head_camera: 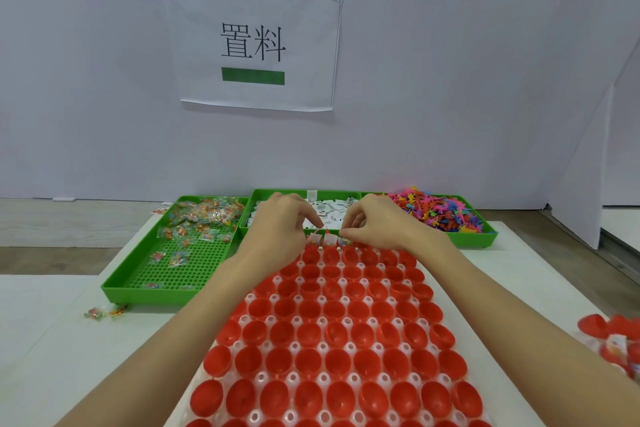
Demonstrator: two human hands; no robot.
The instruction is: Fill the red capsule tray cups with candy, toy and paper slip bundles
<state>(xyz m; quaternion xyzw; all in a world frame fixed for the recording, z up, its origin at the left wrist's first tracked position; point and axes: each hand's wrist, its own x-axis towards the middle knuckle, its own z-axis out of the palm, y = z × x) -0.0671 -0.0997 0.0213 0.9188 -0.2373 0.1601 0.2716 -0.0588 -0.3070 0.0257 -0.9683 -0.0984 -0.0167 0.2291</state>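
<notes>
Both hands out over far end of red capsule tray (332, 340) on white table (52, 340). Left hand (277, 229) with fingers curled, tips pinching down at a white paper slip bundle (316, 238) sitting in a far-row cup. Right hand (374, 222) likewise curled, fingertips pinching something small just beside the left hand's tips; too small to tell what exactly. Second white slip bundle (331, 239) in neighbouring cup, right under the gap between the two hands. Rest of tray cups nearer than the hands, red and open, with white pegs between.

Just beyond the hands, three green bins in a row: candy bin (173, 253) left of left hand, wrapped candies piled at its far end, a few scattered nearer; slip bin (332, 210) straight behind both hands, partly hidden by them; toy bin (446, 215) right of right hand, heaped with multicoloured plastic toys. Loose candies (104, 313) on table, well left of left forearm. Red capsule pieces (609, 333) at frame edge, right of right forearm. Paper sign (252, 42) with green tape on wall beyond the bins
</notes>
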